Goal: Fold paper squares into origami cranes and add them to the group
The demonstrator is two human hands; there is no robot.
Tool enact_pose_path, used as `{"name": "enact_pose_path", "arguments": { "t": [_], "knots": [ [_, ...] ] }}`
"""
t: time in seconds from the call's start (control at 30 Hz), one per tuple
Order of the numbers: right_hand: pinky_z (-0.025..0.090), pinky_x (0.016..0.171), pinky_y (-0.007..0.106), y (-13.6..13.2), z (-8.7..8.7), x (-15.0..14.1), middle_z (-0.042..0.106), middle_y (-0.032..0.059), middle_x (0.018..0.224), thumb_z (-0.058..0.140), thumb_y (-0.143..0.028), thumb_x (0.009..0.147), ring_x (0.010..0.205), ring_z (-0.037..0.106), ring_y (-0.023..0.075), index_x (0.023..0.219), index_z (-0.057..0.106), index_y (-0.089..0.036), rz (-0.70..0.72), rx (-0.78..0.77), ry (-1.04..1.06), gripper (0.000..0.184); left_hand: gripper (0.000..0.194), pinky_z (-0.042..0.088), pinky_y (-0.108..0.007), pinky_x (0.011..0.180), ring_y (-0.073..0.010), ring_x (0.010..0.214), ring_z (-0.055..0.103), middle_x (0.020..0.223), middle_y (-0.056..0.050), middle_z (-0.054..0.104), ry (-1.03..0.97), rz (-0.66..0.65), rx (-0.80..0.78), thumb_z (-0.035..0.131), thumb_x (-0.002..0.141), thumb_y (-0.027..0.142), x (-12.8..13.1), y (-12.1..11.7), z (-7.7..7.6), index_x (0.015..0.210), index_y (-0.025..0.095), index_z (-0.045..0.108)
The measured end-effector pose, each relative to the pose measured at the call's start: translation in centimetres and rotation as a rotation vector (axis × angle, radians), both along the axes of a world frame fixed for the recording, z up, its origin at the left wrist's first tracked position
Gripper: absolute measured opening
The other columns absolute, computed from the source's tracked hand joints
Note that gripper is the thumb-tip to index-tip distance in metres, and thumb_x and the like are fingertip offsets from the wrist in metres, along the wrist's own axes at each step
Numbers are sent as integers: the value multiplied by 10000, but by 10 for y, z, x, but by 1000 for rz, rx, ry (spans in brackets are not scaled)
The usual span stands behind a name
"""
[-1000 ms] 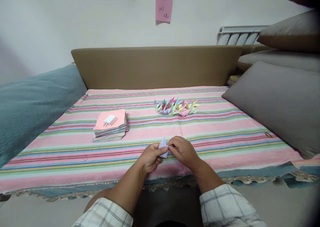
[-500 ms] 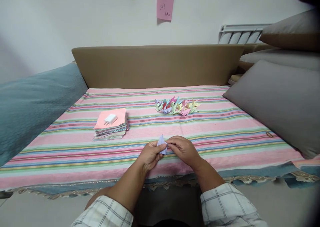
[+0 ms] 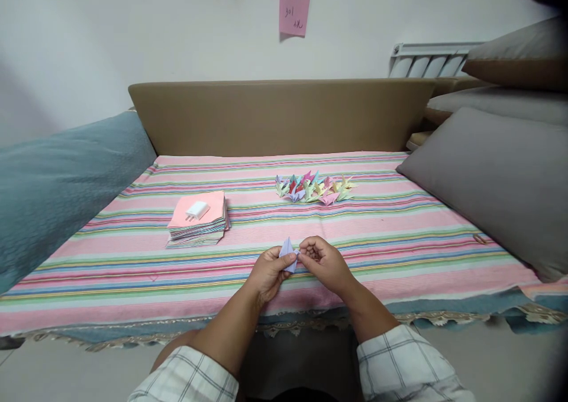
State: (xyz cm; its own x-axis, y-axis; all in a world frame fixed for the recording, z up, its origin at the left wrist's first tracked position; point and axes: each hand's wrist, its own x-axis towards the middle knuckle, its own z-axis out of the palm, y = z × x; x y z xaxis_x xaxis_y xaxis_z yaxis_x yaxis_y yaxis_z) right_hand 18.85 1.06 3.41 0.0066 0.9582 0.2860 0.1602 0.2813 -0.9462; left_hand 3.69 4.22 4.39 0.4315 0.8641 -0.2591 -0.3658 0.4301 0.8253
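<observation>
A small lavender origami crane, partly folded and pointed at its top, is pinched between the thumb and fingers of my left hand. My right hand pinches the narrow right tip of the same paper between thumb and index finger, its other fingers curled. Both hands are just above the striped cloth. Beyond them lies a cluster of finished paper cranes in several colours. To the left sits a stack of square paper with a white plug adapter on its pink top sheet.
A blue cushion stands at the left and grey pillows are piled at the right. The brown backrest runs along the back, below a pink note on the wall. A small brown object lies near the right pillow.
My right hand's upper fingers have lifted and loosened slightly, while thumb and index stay at the paper's tip. My left hand keeps its hold.
</observation>
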Motion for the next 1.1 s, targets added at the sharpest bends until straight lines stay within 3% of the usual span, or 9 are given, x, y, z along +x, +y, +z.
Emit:
{"name": "enact_pose_path", "arguments": {
  "t": [0.3, 0.7, 0.9, 1.1],
  "knots": [
    [436, 648, 252, 0, 7, 0, 556, -19, 782, 636, -313, 763, 684, 535, 108, 969, 505, -215, 112, -104, 126, 263, 352, 239, -169, 423, -32, 448, 374, 502, 57, 468, -22, 33, 72, 839, 507, 314, 4, -5, -2, 617, 120, 566],
    [428, 621, 246, 2, -5, -11, 544, -26, 733, 645, -357, 746, 668, 531, 113, 918, 516, -207, 25, -133, 163, 262, 324, 200, -149, 395, -26, 458, 352, 527, 57, 467, -91, 152, -40, 825, 527, 272, 11, -9, -7, 664, 120, 574],
    [429, 617, 244, 3, -7, -12, 547, -27, 733, 637, -325, 754, 664, 530, 111, 912, 519, -209, 11, -105, 130, 229, 316, 265, -143, 403, -34, 475, 424, 567, 34, 537, -147, 145, -91, 832, 528, 244, 10, -8, -12, 720, 116, 616],
    [427, 596, 240, 1, -3, -15, 547, -31, 720, 614, -287, 766, 629, 526, 103, 917, 519, -206, 37, -100, 117, 196, 291, 406, -164, 522, -58, 543, 521, 611, 13, 602, -231, 175, -112, 837, 510, 194, 12, -10, -12, 704, 115, 636]
  ]
}}
